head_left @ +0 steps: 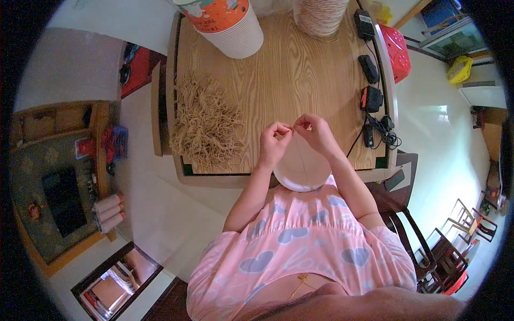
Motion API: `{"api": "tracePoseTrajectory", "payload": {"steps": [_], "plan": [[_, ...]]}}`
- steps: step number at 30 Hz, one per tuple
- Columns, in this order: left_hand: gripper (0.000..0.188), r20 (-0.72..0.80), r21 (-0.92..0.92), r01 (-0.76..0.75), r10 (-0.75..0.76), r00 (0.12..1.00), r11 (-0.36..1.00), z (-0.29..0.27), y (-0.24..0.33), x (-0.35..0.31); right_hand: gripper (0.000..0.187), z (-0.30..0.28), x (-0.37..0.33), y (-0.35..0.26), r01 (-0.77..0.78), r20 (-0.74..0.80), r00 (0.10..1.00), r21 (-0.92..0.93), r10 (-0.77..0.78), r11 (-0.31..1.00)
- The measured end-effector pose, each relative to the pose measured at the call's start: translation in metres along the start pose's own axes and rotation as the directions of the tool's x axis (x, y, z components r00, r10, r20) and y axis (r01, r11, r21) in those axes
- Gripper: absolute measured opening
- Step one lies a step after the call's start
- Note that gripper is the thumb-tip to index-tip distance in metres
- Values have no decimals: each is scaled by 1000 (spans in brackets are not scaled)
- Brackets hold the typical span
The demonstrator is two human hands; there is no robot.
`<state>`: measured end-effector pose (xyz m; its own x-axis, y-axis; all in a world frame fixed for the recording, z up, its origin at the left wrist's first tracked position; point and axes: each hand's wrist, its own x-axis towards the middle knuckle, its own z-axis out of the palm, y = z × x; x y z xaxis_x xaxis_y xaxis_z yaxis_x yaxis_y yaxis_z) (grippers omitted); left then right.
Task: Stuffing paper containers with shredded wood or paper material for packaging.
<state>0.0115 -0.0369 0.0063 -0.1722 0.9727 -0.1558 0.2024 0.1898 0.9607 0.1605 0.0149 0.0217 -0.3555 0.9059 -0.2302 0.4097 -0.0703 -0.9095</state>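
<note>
My left hand [274,143] and my right hand [317,135] meet over the far rim of a white paper bucket [303,166], fingertips pinched close together. Between them is a short bit of thin tan cord [293,128], with both hands closed on it. A thin strand also runs down across the white surface of the bucket, which rests at the table's near edge against my dress. Left of my hands lies a loose heap of tan cords [206,123]. How the cord joins the bucket is hidden by my fingers.
On the wood-grain table [284,80] stand a stack of white and orange paper buckets [235,35] and another pale stack [320,17]. Black adapters and cables [375,128] line the right edge. A red plastic stool [395,53] is beyond it; dark chairs [444,257] stand at right.
</note>
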Motion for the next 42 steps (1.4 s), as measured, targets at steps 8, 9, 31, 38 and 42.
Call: {"api": "tracePoseTrajectory", "payload": {"steps": [8, 9, 31, 38, 42], "plan": [[7, 105, -335, 251, -228, 968, 908, -5, -13, 3, 7, 0, 0, 0, 69, 1, 998, -32, -69, 997], [7, 133, -370, 282, -249, 959, 885, -7, -14, 4, 7, 0, 0, -1, 83, 9, 997, -31, -82, 996], [4, 160, -461, 348, -309, 938, 817, -8, -20, 11, 9, 3, -2, -3, 63, 14, 998, -36, -63, 997], [5, 212, -518, 428, -374, 903, 740, -10, -20, 11, 8, 3, -6, -8, 65, 72, 995, -43, -61, 997], [4, 202, -506, 391, -336, 920, 769, -9, -16, 9, 8, 1, -8, -9, 210, 39, 978, -128, -207, 969]]}}
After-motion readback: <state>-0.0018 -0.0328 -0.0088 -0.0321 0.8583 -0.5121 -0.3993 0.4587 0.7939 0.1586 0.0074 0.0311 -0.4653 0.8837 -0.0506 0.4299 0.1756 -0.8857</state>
